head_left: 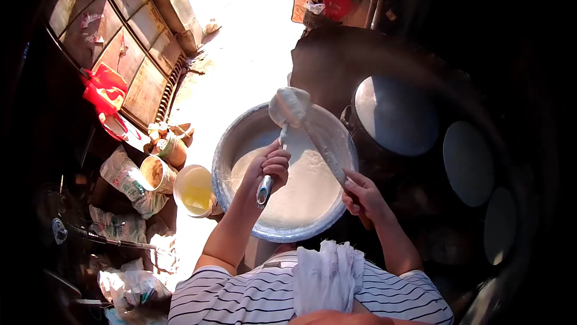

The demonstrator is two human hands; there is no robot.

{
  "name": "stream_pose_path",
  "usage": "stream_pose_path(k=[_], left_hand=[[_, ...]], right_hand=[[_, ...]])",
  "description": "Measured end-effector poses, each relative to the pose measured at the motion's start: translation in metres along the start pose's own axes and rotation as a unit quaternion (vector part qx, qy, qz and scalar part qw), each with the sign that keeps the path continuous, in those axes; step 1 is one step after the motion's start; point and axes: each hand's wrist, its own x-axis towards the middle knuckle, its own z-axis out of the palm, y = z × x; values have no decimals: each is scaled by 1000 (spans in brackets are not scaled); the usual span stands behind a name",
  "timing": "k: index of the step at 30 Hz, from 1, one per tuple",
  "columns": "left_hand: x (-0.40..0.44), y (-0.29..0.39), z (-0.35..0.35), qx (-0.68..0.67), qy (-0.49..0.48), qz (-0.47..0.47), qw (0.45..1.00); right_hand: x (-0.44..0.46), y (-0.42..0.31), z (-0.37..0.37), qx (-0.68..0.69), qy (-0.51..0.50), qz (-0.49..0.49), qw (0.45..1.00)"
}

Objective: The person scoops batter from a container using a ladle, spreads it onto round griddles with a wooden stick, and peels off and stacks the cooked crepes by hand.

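A large round basin (219, 162) holds pale, thick batter (300, 190). My left hand (267, 168) is closed round the metal handle of a ladle (290, 106), whose batter-coated bowl is raised over the basin's far rim. In my right hand (362, 196) is the handle of a long flat spatula (323, 149). The spatula slants up and left across the basin, its far end at the ladle's bowl. Whether blade and ladle touch, I cannot tell.
Left of the basin stand a bucket with yellow liquid (196, 191), a smaller tub (157, 174) and plastic bags (129, 182). Round flat plates (396, 116) lie on the right. A metal gate (129, 36) and a red bag (106, 87) are at the upper left.
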Motion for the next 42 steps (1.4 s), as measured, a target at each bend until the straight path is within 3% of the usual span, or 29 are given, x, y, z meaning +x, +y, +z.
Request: stream_pose_path(k=[2,4,6,7,8,9,11,15,17,18,20,21,22,23,25,26,27,28,29,30,33,39,42], left_hand=[[-16,8,-21,17,2,-8,1000],[-46,2,-24,157,-66,34,985],[-63,6,-19,420,-24,105,901],[-60,6,-14,442,2,124,888],[-50,19,-14,347,17,88,933],[-32,41,-22,247,36,49,967],[-7,51,-10,46,122,-14,991],[18,19,0,117,-1,-78,990],[58,-6,2,269,-61,-68,959],[91,-24,5,347,-88,-66,931],[164,-74,10,255,-98,-121,954],[189,-101,23,115,-86,-199,969],[211,-130,33,-31,-69,-269,960],[230,-144,42,-84,-71,-251,962],[264,-147,21,18,-118,-278,953],[284,-138,5,92,-137,-294,941],[296,-135,-3,126,-111,-280,945],[311,-133,-7,141,-104,-330,927],[312,-140,-9,81,-22,-304,949],[331,-154,-3,30,25,-291,956],[382,-146,-38,61,68,-314,945],[416,-134,-51,192,158,-297,922],[445,-119,-55,231,157,-262,924]], right_hand=[[-15,8,-3,-5,25,21,999],[-34,14,-21,-7,4,-17,1000],[-37,24,-27,61,-62,-45,995],[-27,38,-29,84,-61,-38,994],[-12,55,-30,109,-60,-35,992],[2,63,-26,67,5,-5,998],[7,60,-18,57,17,21,998],[-55,23,-20,76,85,-50,992],[-72,-15,-31,53,127,-164,977],[-65,-26,-47,37,137,-224,964],[-41,-52,-74,-9,217,-268,939],[-23,-52,-88,-43,249,-290,923],[-12,-29,-100,-152,338,-302,878],[-2,8,-110,-282,418,-425,752],[-41,72,-139,-324,470,-424,703],[-74,83,-165,-402,436,-414,691],[-100,57,-177,-207,467,-233,827],[-106,52,-179,-105,466,-171,862],[-113,48,-180,1,470,-108,876],[-101,36,-210,-47,494,-236,835],[-61,-2,-249,53,495,-177,849],[-24,24,-240,160,480,-270,819],[-1,1,-258,-35,534,-295,791]])
